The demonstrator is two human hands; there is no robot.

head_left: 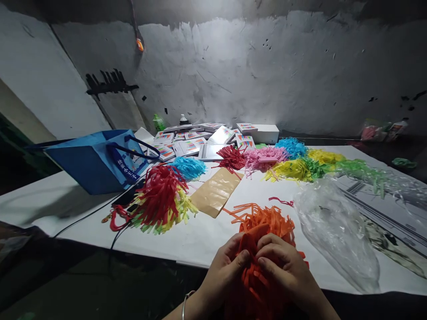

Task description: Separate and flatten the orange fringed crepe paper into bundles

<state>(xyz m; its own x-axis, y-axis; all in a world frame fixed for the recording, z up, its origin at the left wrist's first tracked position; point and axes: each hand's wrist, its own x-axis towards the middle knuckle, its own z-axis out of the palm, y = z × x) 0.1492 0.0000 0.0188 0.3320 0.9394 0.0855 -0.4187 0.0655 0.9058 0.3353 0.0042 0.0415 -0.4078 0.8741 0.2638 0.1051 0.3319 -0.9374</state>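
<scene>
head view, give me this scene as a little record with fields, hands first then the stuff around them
left hand: gripping the orange fringe bundle; bracelet on its wrist
right hand: gripping the same bundle
surface: white-topped table
beyond the hands: brown paper piece, lying flat
right side: crumpled clear plastic
left side: blue bag; red fringe bundle over yellow strips
back: pile of printed flat boxes; multicoloured fringe, including pink fringe

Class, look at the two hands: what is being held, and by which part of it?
The left hand and right hand pinch an orange fringed tassel at its gathered middle, between strips spreading above and below.
</scene>
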